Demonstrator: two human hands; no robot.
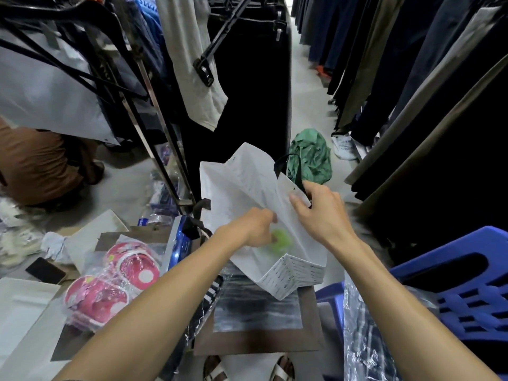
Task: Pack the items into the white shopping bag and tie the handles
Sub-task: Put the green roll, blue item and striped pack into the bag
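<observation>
Inside white bag (247, 185) — left hand (254, 228), blurred green item (281, 239).

Only 1 view is given, taken from a wide-angle camera worn on the head and aimed forward and steeply down. The floor (303, 86) of a narrow aisle is seen running toward 12 o'clock between hanging clothes (255, 78), whose lines are bent outward at the edges. Both forearms are seen entering from 6 o'clock at close range. Sandalled feet (247, 369) are caught at the bottom edge.
</observation>
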